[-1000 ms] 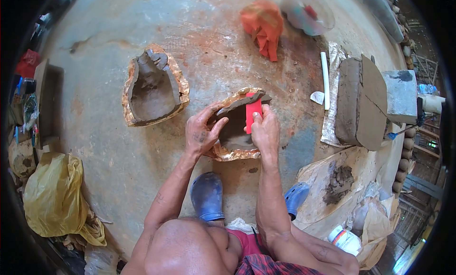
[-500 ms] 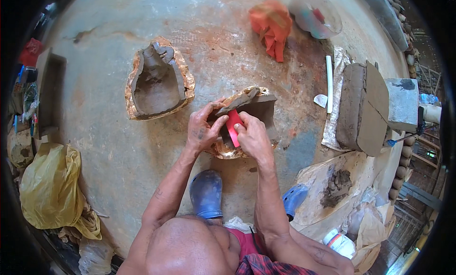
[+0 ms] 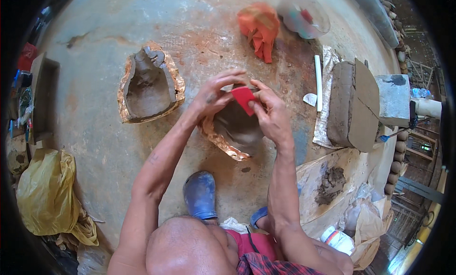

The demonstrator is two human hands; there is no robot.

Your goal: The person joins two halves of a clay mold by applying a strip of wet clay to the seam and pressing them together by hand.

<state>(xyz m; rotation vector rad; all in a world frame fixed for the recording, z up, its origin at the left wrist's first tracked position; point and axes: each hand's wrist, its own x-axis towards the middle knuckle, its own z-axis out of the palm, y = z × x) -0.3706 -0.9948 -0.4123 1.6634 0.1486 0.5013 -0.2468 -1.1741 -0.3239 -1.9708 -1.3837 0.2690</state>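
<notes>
In front of me a rough tan plaster mould (image 3: 219, 141) holds a lining of dark wet clay (image 3: 240, 125). A flat red scraper (image 3: 244, 100) is pinched in my right hand (image 3: 271, 114), above the far part of the clay. My left hand (image 3: 213, 95) curls around the mould's far left rim, fingers toward the right and thumb near the scraper. Both hands hide much of that rim. Farther left lies a second clay-lined mould (image 3: 151, 87), with its open side up and clay lumps at its narrow end.
An orange cloth (image 3: 260, 28) and a clear round basin (image 3: 306, 18) lie far off. At right are a white tube (image 3: 318, 82), a clay block (image 3: 349, 104), a grey block (image 3: 393, 96) and a clay heap (image 3: 331, 183). A yellow plastic bag (image 3: 45, 194) sits left.
The near mould has turned, its plaster edge now slanting along its left side. My right hand has raised the red scraper from inside the clay toward the far rim. My left hand has moved farther away.
</notes>
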